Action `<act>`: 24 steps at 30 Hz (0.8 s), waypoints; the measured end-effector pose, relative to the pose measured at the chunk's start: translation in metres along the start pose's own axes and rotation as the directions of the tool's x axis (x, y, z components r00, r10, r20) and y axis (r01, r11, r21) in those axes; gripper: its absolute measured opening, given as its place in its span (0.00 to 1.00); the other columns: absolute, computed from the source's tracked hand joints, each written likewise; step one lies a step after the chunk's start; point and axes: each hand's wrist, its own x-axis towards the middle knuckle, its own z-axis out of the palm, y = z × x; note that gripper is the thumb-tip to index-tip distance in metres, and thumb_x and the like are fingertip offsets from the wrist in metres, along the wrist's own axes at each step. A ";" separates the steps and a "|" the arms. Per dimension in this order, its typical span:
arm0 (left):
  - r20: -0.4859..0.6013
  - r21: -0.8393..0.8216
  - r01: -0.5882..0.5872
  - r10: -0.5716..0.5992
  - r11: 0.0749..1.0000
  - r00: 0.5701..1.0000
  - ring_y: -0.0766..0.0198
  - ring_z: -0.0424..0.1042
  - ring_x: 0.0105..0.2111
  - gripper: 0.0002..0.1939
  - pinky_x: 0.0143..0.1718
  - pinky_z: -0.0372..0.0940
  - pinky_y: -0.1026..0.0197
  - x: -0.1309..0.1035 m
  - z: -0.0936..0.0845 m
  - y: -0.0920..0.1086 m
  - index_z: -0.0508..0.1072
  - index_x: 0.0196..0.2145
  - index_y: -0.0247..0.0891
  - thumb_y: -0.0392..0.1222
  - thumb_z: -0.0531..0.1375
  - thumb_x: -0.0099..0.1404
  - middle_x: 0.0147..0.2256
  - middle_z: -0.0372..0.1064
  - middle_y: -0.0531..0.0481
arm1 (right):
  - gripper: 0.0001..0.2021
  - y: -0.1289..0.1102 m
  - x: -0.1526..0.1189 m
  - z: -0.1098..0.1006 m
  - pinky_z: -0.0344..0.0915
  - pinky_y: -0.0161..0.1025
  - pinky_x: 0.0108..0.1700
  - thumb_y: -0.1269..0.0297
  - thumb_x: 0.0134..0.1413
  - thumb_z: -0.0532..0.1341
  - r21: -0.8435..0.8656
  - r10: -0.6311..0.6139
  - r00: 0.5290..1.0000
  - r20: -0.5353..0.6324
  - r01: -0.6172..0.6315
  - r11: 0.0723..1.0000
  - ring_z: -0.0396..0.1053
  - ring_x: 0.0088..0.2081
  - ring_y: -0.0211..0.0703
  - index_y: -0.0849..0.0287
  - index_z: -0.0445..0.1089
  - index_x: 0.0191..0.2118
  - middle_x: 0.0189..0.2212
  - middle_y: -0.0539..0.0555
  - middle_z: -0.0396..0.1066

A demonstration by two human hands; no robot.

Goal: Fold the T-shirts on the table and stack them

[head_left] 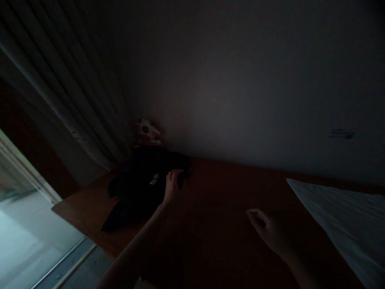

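In the dim head view, a black garment [136, 192] with a small white label [154, 179] lies bunched on the left part of a brown wooden table [210, 224]. My left hand [173, 184] is at its right edge, fingers curled over the dark cloth with the thumb on the near side. Darkness hides exactly how much fabric is between the fingers. Over the table to the right, my right hand [266, 228] has its fingers curled toward the thumb, tips meeting around a small gap, with nothing visible in them.
A pale cloth [345, 216] spreads over the table's right side. Behind the garment stands a white and red figure [147, 131] against the wall [234, 88]. A curtain [69, 72] hangs at left, beside a bright opening past the table's left edge.
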 end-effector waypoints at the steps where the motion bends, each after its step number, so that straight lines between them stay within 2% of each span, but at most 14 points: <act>1: -0.073 0.070 0.059 -0.054 0.996 0.996 0.49 0.65 0.57 0.22 0.58 0.62 0.44 0.012 -0.013 -0.006 0.68 0.56 0.41 0.38 0.58 0.64 0.56 0.65 0.39 | 0.22 0.000 0.000 0.000 0.74 0.43 0.42 0.40 0.60 0.53 -0.002 0.002 1.000 -0.003 -0.002 1.000 0.80 0.41 0.51 0.50 0.76 0.39 0.38 0.55 0.82; 3: -0.159 0.212 0.182 -0.150 0.960 0.976 0.43 0.59 0.62 0.29 0.61 0.58 0.39 0.037 -0.041 -0.019 0.64 0.61 0.43 0.42 0.62 0.63 0.63 0.58 0.38 | 0.22 0.001 0.001 0.001 0.74 0.43 0.43 0.40 0.59 0.53 -0.002 0.004 1.000 -0.008 -0.004 1.000 0.79 0.42 0.52 0.49 0.77 0.39 0.39 0.55 0.82; 6: -0.228 0.335 0.366 -0.302 0.868 0.926 0.32 0.48 0.68 0.51 0.62 0.53 0.31 0.070 -0.077 -0.044 0.51 0.70 0.44 0.55 0.69 0.55 0.72 0.40 0.34 | 0.22 0.000 0.003 0.001 0.74 0.45 0.42 0.39 0.59 0.53 -0.008 0.024 1.000 0.006 -0.024 1.000 0.80 0.41 0.53 0.48 0.77 0.40 0.39 0.55 0.82; 7: -0.239 0.339 0.434 -0.370 0.835 0.898 0.29 0.46 0.68 0.58 0.62 0.51 0.29 0.079 -0.085 -0.054 0.47 0.71 0.44 0.58 0.71 0.51 0.72 0.37 0.31 | 0.22 -0.001 0.003 0.001 0.74 0.45 0.42 0.39 0.58 0.53 -0.010 0.035 0.999 0.014 -0.035 0.999 0.80 0.40 0.54 0.48 0.77 0.39 0.39 0.55 0.82; 8: -0.229 0.313 0.505 -0.452 0.804 0.862 0.26 0.46 0.68 0.62 0.61 0.52 0.28 0.085 -0.092 -0.063 0.47 0.71 0.42 0.59 0.73 0.47 0.72 0.38 0.29 | 0.22 -0.002 0.003 0.001 0.74 0.46 0.42 0.39 0.58 0.54 -0.009 0.045 0.999 0.019 -0.045 0.999 0.80 0.39 0.54 0.48 0.77 0.39 0.38 0.54 0.82; 9: -0.196 0.266 0.571 -0.537 0.776 0.821 0.25 0.50 0.67 0.62 0.60 0.54 0.28 0.089 -0.096 -0.072 0.51 0.70 0.40 0.58 0.74 0.45 0.70 0.44 0.27 | 0.22 -0.002 0.003 0.000 0.74 0.46 0.42 0.39 0.57 0.54 -0.005 0.051 0.999 0.018 -0.051 0.999 0.80 0.39 0.55 0.47 0.77 0.39 0.37 0.54 0.82; 10: -0.149 0.211 0.626 -0.608 0.751 0.780 0.26 0.56 0.64 0.57 0.59 0.57 0.30 0.092 -0.099 -0.081 0.57 0.68 0.38 0.56 0.74 0.45 0.67 0.54 0.26 | 0.22 -0.003 0.003 0.000 0.74 0.47 0.43 0.39 0.57 0.54 0.003 0.051 0.999 0.008 -0.051 0.999 0.80 0.39 0.55 0.47 0.77 0.38 0.37 0.55 0.82; 12: -0.073 0.112 0.688 -0.684 0.717 0.725 0.30 0.68 0.57 0.38 0.55 0.63 0.35 0.091 -0.101 -0.093 0.70 0.57 0.36 0.49 0.71 0.49 0.55 0.71 0.29 | 0.22 -0.004 0.004 -0.001 0.75 0.47 0.43 0.38 0.56 0.54 0.023 0.046 0.999 -0.009 -0.045 0.999 0.80 0.40 0.56 0.48 0.77 0.36 0.37 0.55 0.82; 14: -0.092 0.053 0.693 -0.688 0.719 0.720 0.35 0.74 0.51 0.23 0.52 0.67 0.40 0.087 -0.102 -0.099 0.76 0.48 0.37 0.44 0.67 0.54 0.45 0.78 0.34 | 0.22 -0.004 0.004 -0.001 0.75 0.47 0.42 0.38 0.55 0.55 0.038 0.052 0.999 -0.011 -0.051 0.998 0.80 0.41 0.56 0.48 0.77 0.36 0.37 0.55 0.82; 15: -0.130 0.032 0.686 -0.677 0.727 0.724 0.38 0.75 0.50 0.19 0.50 0.68 0.42 0.086 -0.102 -0.099 0.76 0.46 0.37 0.43 0.65 0.56 0.42 0.78 0.37 | 0.22 -0.004 0.004 -0.001 0.75 0.46 0.41 0.38 0.55 0.55 0.041 0.057 0.998 -0.001 -0.057 0.998 0.80 0.40 0.56 0.48 0.78 0.36 0.37 0.55 0.82; 18: -0.242 -0.060 0.634 -0.628 0.771 0.740 0.46 0.76 0.47 0.19 0.48 0.70 0.49 0.092 -0.109 -0.092 0.74 0.49 0.36 0.41 0.59 0.60 0.40 0.78 0.41 | 0.21 -0.004 0.004 -0.002 0.75 0.46 0.41 0.39 0.55 0.56 0.041 0.055 0.998 0.009 -0.055 0.998 0.80 0.39 0.55 0.48 0.78 0.37 0.37 0.55 0.82; 21: -0.332 -0.131 0.554 -0.563 0.822 0.757 0.55 0.75 0.46 0.21 0.48 0.70 0.55 0.118 -0.116 -0.075 0.70 0.53 0.34 0.40 0.53 0.63 0.43 0.76 0.44 | 0.20 -0.004 0.002 -0.001 0.74 0.46 0.42 0.40 0.57 0.56 0.050 0.050 0.999 0.000 -0.050 0.998 0.80 0.39 0.54 0.48 0.78 0.37 0.37 0.54 0.82; 23: -0.388 -0.221 0.432 -0.486 0.874 0.783 0.58 0.75 0.44 0.20 0.48 0.71 0.57 0.140 -0.116 -0.056 0.70 0.51 0.34 0.40 0.51 0.64 0.43 0.75 0.46 | 0.20 -0.003 0.002 0.000 0.73 0.44 0.41 0.41 0.58 0.56 0.054 0.049 0.999 0.000 -0.049 0.997 0.79 0.40 0.53 0.48 0.78 0.38 0.38 0.54 0.82; 24: -0.415 -0.283 0.333 -0.428 0.899 0.803 0.59 0.74 0.43 0.19 0.47 0.71 0.58 0.150 -0.115 -0.043 0.71 0.50 0.34 0.39 0.52 0.64 0.42 0.74 0.46 | 0.20 -0.002 0.001 0.000 0.73 0.44 0.41 0.42 0.59 0.56 0.058 0.050 0.999 -0.001 -0.050 0.997 0.79 0.40 0.52 0.48 0.78 0.38 0.38 0.54 0.82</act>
